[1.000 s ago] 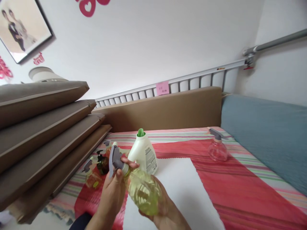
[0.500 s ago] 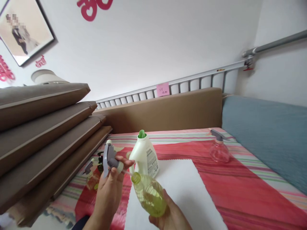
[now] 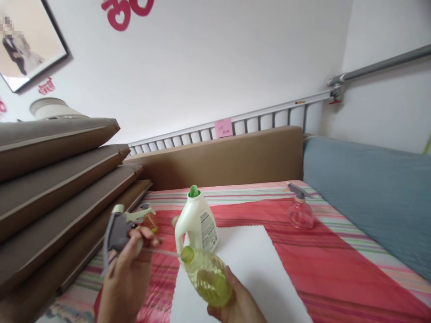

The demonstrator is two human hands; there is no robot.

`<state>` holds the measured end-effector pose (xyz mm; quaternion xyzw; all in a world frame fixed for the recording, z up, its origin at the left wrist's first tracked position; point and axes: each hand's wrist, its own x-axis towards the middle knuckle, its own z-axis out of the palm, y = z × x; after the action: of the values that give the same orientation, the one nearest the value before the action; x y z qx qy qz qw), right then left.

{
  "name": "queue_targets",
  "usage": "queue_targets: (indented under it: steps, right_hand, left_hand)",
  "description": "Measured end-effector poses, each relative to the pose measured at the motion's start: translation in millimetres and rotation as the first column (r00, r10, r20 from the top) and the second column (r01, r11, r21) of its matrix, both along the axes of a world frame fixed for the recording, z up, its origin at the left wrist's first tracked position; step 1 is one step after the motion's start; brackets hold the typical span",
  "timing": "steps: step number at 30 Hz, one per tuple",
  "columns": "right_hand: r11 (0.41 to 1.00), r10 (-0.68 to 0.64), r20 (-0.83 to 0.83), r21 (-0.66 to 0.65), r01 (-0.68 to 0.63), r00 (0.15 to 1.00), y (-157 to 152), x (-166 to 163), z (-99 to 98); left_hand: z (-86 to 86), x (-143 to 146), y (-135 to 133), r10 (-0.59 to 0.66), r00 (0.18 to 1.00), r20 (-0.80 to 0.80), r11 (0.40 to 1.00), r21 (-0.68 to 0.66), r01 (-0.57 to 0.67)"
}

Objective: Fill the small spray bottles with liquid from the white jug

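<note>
My left hand (image 3: 129,264) is closed around a grey spray nozzle (image 3: 117,233) with a pale collar. Its thin clear dip tube (image 3: 161,252) points right, the end at the mouth of a yellow-green bottle (image 3: 208,278); whether the tip is still inside is hard to tell. My right hand (image 3: 237,298) grips that bottle low down, and it tilts with its mouth to the upper left. Yellow-green liquid lies in its lower part. Just behind stands a white detergent jug (image 3: 195,220) with a handle and a green pouring spout (image 3: 194,191).
A white sheet (image 3: 252,260) lies on the red cloth (image 3: 330,255). A clear spray bottle with a grey nozzle (image 3: 301,214) stands at right. An orange-tinted bottle (image 3: 151,221) is behind my left hand. Stacked brown cushions (image 3: 60,188) rise at left.
My left hand has moved left with the spray nozzle, drawing much more of the dip tube out of the bottle. My right hand keeps the bottle tilted in nearly the same place.
</note>
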<state>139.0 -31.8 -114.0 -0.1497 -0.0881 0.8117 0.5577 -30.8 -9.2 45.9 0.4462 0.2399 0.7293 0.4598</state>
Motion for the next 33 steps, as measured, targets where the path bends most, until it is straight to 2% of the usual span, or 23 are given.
queue_targets:
  steps: [4, 6, 8, 11, 16, 20, 25, 29, 33]
  right_hand:
    - [0.994, -0.092, -0.006, -0.059, 0.091, 0.996, -1.1, 15.2, 4.7]
    - [0.990, -0.135, -0.021, -0.054, 0.134, 0.991, -1.9, 26.5, 10.3]
    - [0.984, -0.174, -0.024, -0.044, 0.173, 0.984, -2.9, 39.1, 17.3]
    - [0.968, -0.247, -0.003, -0.038, 0.247, 0.969, -4.4, 59.1, 27.9]
    - [0.930, -0.367, 0.032, 0.004, 0.367, 0.930, -9.0, 89.5, 38.6]
    - [0.906, -0.423, 0.062, 0.016, 0.423, 0.904, -16.0, 107.4, 40.0]
    - [0.892, -0.452, 0.087, 0.029, 0.452, 0.888, -21.4, 120.5, 36.3]
    - [0.882, -0.471, 0.106, 0.029, 0.470, 0.876, -20.6, 123.8, 31.6]
    - [0.882, -0.471, 0.104, 0.022, 0.472, 0.876, -19.7, 123.8, 28.7]
  left_hand:
    - [21.5, -12.5, 2.7, -0.004, 0.992, 0.124, 1.000, 0.015, 0.002]
    - [24.1, -16.5, 6.8, -0.005, 0.983, 0.181, 0.999, 0.036, -0.002]
    - [18.6, -17.8, 13.4, 0.000, 0.980, 0.198, 1.000, 0.028, -0.005]
    - [-4.8, -16.1, 26.8, 0.010, 0.988, 0.151, 0.997, -0.078, 0.002]
    - [-68.2, -12.7, 45.8, 0.012, 0.999, 0.041, 0.942, -0.336, 0.002]
    - [-115.7, -8.7, 48.8, 0.061, 0.996, 0.064, 0.854, -0.521, -0.019]
    - [-163.7, 5.1, 41.7, 0.105, 0.988, 0.115, 0.735, -0.678, 0.001]
    - [-187.0, 15.8, 43.4, 0.150, 0.984, 0.097, 0.661, -0.750, -0.027]
    - [-191.7, 19.9, 49.0, 0.117, 0.992, 0.052, 0.645, -0.764, -0.036]
